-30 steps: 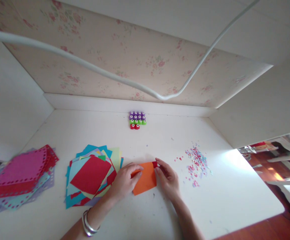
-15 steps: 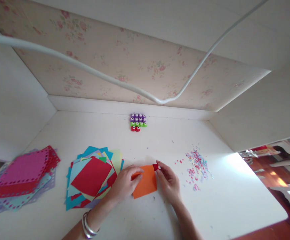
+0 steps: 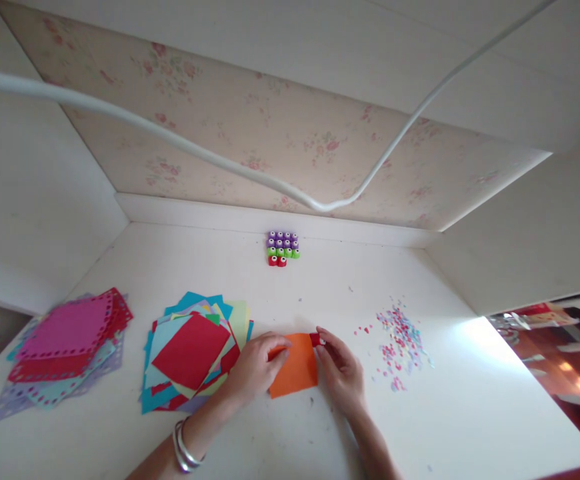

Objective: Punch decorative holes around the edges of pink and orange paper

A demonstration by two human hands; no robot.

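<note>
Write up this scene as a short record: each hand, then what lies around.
Left hand: holding the left part of a flat orange paper sheet
Right hand: gripping a small red plastic-looking punch at the sheet's upper right corner
Left side: loose stack of plain coloured paper sheets; farther left, coloured sheets with hole-patterned edges
Far side: rows of purple, green and red punches
Right side: scattered tiny coloured paper bits

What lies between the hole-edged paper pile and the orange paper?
In the head view: a stack of coloured paper sheets, then the left hand, which touches the orange paper.
</note>
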